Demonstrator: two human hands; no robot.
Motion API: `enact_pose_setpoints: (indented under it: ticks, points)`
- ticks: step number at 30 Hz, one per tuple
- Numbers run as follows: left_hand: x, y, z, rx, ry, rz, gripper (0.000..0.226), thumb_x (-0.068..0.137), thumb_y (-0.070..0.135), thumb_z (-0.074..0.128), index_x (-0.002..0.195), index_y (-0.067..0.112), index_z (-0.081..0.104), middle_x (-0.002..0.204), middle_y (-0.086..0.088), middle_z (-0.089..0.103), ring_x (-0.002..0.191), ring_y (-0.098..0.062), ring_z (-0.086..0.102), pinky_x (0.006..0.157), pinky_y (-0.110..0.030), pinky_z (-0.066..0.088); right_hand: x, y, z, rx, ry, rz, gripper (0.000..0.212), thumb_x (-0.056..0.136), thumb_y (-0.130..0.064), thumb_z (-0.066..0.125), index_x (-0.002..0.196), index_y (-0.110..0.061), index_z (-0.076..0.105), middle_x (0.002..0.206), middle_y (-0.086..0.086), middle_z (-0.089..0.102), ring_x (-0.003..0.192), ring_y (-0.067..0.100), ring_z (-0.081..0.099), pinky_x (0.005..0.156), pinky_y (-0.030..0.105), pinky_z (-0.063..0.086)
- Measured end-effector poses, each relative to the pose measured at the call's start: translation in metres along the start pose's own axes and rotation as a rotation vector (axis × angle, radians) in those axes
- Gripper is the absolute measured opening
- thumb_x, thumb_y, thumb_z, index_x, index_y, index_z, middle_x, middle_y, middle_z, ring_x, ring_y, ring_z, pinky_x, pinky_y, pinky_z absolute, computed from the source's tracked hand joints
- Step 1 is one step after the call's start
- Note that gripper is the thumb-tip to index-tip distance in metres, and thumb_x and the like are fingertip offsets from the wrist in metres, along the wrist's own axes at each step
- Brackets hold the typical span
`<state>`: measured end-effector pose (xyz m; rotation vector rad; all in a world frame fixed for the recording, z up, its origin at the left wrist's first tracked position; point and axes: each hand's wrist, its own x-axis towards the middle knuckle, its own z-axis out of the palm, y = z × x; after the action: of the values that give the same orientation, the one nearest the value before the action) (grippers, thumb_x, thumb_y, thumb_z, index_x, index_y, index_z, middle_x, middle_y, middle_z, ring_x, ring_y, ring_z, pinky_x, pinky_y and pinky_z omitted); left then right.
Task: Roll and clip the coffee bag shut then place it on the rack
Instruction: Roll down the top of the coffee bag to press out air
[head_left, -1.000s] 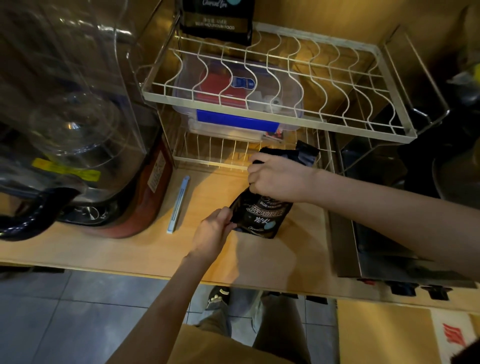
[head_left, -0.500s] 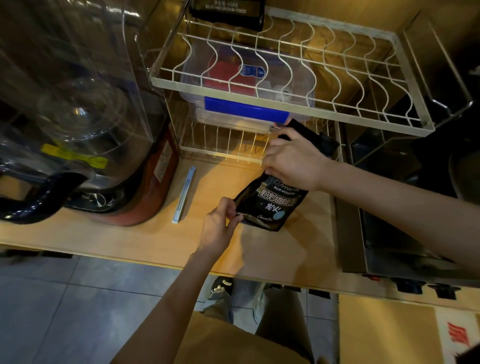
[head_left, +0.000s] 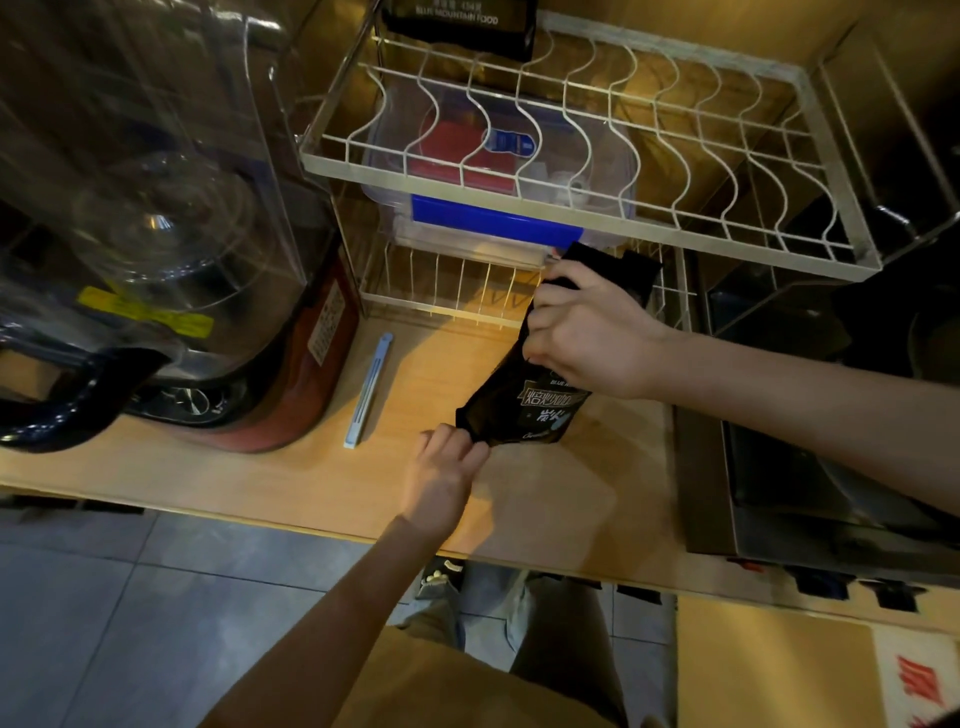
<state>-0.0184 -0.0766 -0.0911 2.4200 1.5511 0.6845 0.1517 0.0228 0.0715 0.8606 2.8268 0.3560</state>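
A black coffee bag (head_left: 524, 410) lies tilted on the wooden counter (head_left: 291, 478) near the middle of the frame, its bottom edge toward the lower left and its open top reaching up to the front of the wire rack (head_left: 587, 218). White lettering shows on its face below the right hand.

The right hand (head_left: 587, 332) comes in from the right edge of the frame and is closed over the upper part of the bag, fingers curled around the crumpled top, which sticks out black above the knuckles. The left hand (head_left: 447, 462) rises from the bottom centre and pinches the bag's lower left corner between thumb and fingertips, clamped on that corner.

A pale blue sealing clip (head_left: 368, 389) lies on the counter to the left of the bag, apart from it and from both hands, its length running up and slightly right.

The rack fills the upper centre and upper right. Its top tier is a frame of wavy white wires; a second black bag (head_left: 462, 21) stands at its back edge at the top of the frame. Beneath that tier sits a clear plastic container (head_left: 498, 156) with a blue latch and something red inside.

At the left of the frame stands a blender (head_left: 156, 249) under a clear cover, with a red base and a black handle. A dark metal appliance (head_left: 810, 493) sits at the right, partly under the right forearm.
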Motion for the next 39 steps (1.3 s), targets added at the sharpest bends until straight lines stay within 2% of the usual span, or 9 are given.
enact_pose_setpoints:
  ticks: [3,6,10,13,22,25,33,36,39]
  points:
    - [0.012,-0.013,-0.003,-0.145,-0.086,-0.061,0.003,0.076,0.014,0.043,0.075,0.013,0.046,0.065,-0.014,0.058,0.074,-0.023,0.039,0.061,-0.031,0.028,0.003,-0.002,0.001,-0.009,-0.017,0.014,0.011,0.08,-0.017,0.062,0.072,-0.022,0.069,0.071,-0.003,0.067,0.082,0.021,0.059,0.095,0.038,0.022]
    - [0.031,-0.021,-0.013,-0.354,-0.145,-0.162,0.026,0.082,0.03,0.046,0.069,0.008,0.052,0.066,-0.014,0.058,0.067,-0.028,0.053,0.06,-0.035,0.041,0.006,0.002,0.004,-0.083,-0.026,0.01,0.009,0.075,-0.014,0.068,0.072,-0.022,0.069,0.07,-0.005,0.067,0.081,0.019,0.06,0.095,0.038,0.023]
    - [0.041,-0.006,-0.02,-0.35,-0.099,-0.213,0.024,0.068,0.02,0.073,0.071,0.006,0.054,0.07,-0.012,0.061,0.066,-0.025,0.054,0.058,-0.028,0.037,0.006,0.009,0.005,-0.136,-0.033,0.002,0.013,0.079,-0.013,0.064,0.071,-0.023,0.067,0.07,-0.006,0.066,0.079,0.018,0.06,0.095,0.036,0.024]
    - [0.043,0.0,-0.016,-0.349,-0.085,-0.293,0.028,0.067,0.019,0.076,0.068,0.003,0.053,0.067,-0.016,0.062,0.062,-0.029,0.056,0.056,-0.035,0.042,0.005,0.009,0.004,-0.111,-0.005,-0.014,0.016,0.081,-0.012,0.06,0.071,-0.022,0.067,0.07,-0.005,0.066,0.078,0.018,0.06,0.094,0.035,0.022]
    - [0.044,-0.007,-0.021,-0.247,-0.201,-0.032,0.013,0.078,0.006,0.063,0.072,0.001,0.052,0.069,-0.024,0.06,0.066,-0.037,0.057,0.056,-0.031,0.036,0.0,0.009,-0.007,-0.059,-0.147,-0.059,0.008,0.08,-0.015,0.065,0.082,-0.021,0.069,0.079,-0.003,0.068,0.086,0.021,0.059,0.092,0.04,0.045]
    - [0.045,-0.011,-0.022,-0.241,-0.246,-0.025,0.014,0.08,0.009,0.062,0.075,0.001,0.052,0.074,-0.024,0.06,0.071,-0.038,0.056,0.059,-0.036,0.041,0.002,0.008,-0.012,-0.104,-0.193,-0.105,0.009,0.083,-0.018,0.06,0.087,-0.02,0.068,0.085,-0.003,0.07,0.089,0.021,0.059,0.088,0.039,0.046]
    - [0.034,0.0,-0.014,-0.292,-0.252,-0.006,0.012,0.075,0.002,0.061,0.071,0.004,0.05,0.073,-0.019,0.061,0.074,-0.035,0.057,0.062,-0.037,0.045,0.001,0.003,-0.038,-0.122,-0.372,-0.172,0.016,0.088,-0.009,0.051,0.089,-0.016,0.066,0.088,0.003,0.067,0.094,0.023,0.058,0.101,0.038,0.031]
    - [0.029,-0.002,-0.009,-0.313,-0.252,-0.055,0.014,0.077,0.011,0.062,0.072,0.006,0.05,0.074,-0.014,0.058,0.073,-0.029,0.055,0.062,-0.032,0.04,0.003,-0.005,-0.035,-0.203,-0.347,-0.176,0.019,0.085,-0.003,0.053,0.084,-0.016,0.067,0.084,0.004,0.07,0.092,0.024,0.061,0.107,0.041,0.028]
    - [0.024,-0.004,-0.008,-0.373,-0.279,-0.125,0.03,0.07,0.036,0.066,0.072,0.011,0.049,0.073,-0.003,0.053,0.069,-0.019,0.05,0.06,-0.028,0.038,0.005,-0.005,-0.031,-0.259,-0.287,-0.188,0.017,0.08,-0.002,0.059,0.075,-0.017,0.066,0.076,0.001,0.07,0.086,0.022,0.061,0.101,0.041,0.038]
